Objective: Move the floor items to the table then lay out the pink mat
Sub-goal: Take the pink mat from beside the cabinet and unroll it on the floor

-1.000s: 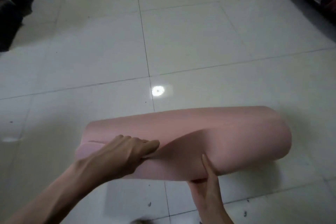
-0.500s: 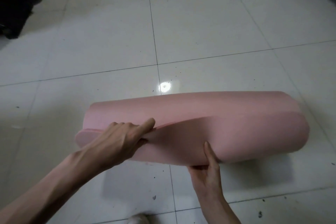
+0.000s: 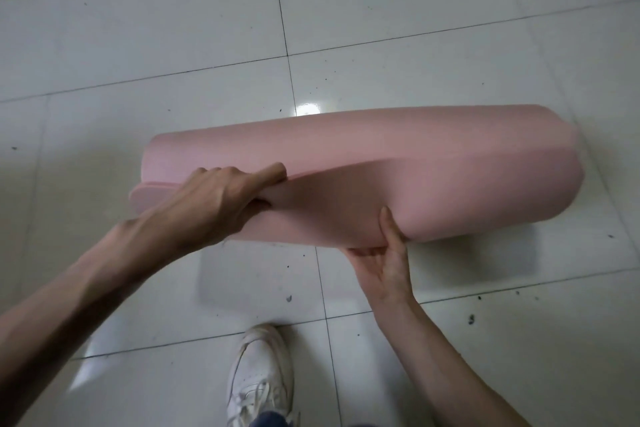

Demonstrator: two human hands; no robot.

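pink mat held rolled above floor

pink mat (image 3: 398, 180) rolled, lying crosswise, held above the tiled floor (image 3: 173, 28); left hand (image 3: 221, 201) grip clamped on its loose edge; right hand (image 3: 384, 260) cupped beneath, thumb pressed on the roll; white shoe (image 3: 259, 378) below.

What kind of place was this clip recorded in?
Probably an indoor room, exact type unclear: glossy white tiled floor with a lamp reflection, a white sneaker, and both hands holding a rolled pink mat.
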